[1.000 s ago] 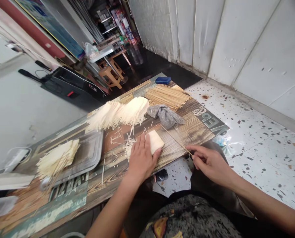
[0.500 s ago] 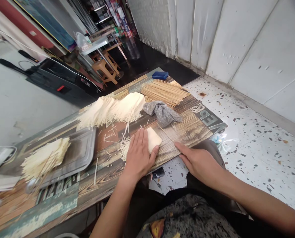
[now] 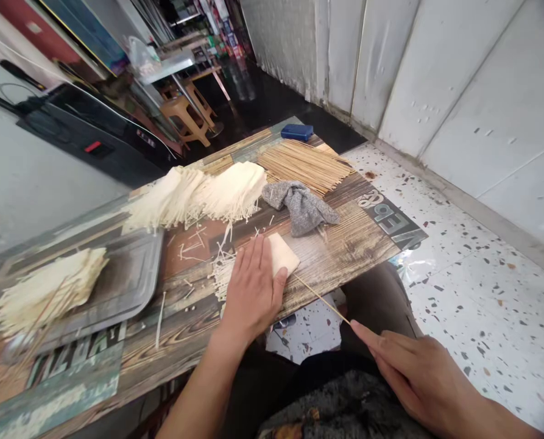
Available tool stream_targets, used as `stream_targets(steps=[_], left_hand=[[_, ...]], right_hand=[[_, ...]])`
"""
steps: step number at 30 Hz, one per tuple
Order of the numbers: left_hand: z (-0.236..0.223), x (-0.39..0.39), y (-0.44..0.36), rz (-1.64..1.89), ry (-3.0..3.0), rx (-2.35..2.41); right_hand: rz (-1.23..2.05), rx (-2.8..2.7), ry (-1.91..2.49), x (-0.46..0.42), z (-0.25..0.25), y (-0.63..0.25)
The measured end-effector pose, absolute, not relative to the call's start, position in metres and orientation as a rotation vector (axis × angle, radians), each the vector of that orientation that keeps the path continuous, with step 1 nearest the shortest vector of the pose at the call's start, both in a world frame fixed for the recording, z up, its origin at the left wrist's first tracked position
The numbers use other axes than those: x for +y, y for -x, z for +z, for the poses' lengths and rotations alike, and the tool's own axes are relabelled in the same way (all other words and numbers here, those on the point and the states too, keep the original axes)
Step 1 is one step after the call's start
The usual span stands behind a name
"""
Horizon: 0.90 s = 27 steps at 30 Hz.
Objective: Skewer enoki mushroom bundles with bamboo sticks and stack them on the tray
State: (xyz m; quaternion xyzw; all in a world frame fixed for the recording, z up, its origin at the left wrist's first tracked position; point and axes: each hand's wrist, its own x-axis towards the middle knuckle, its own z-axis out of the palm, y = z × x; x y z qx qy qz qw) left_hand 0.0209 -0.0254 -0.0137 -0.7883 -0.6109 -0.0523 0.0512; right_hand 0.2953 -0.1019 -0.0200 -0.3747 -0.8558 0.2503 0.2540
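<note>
My left hand (image 3: 252,283) lies flat, fingers stretched out, on a pale slab of enoki mushrooms (image 3: 282,253) near the table's front edge. Thin stems poke out on the slab's left side; its middle is hidden under my palm. My right hand (image 3: 402,363) pinches a bamboo skewer (image 3: 323,301) by its near end, in front of the table. The skewer's far tip meets the slab's right edge beside my left thumb; I cannot tell whether it has gone in. A crumpled grey cloth (image 3: 303,207) rests just beyond the slab.
Piles of enoki (image 3: 194,194) lie at the back of the wooden table (image 3: 367,235). To their right are many bamboo skewers (image 3: 306,164) and a blue box (image 3: 296,132). Skewered enoki (image 3: 55,286) sit on a clear plastic tray (image 3: 137,274) at left. Loose stems are scattered about.
My right hand has moved toward me and to the right. The skewer has swung from beyond the slab's right corner to its near right edge. My left hand stays on the slab.
</note>
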Motion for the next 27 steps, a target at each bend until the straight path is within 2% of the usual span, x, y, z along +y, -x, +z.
stream_targets(steps=[27], left_hand=[[-0.0128, -0.0248, -0.0233, -0.087, 2.375, -1.900]], right_hand=[[0.567, -2.324, 1.000, -0.0989, -0.0236, -0.2848]])
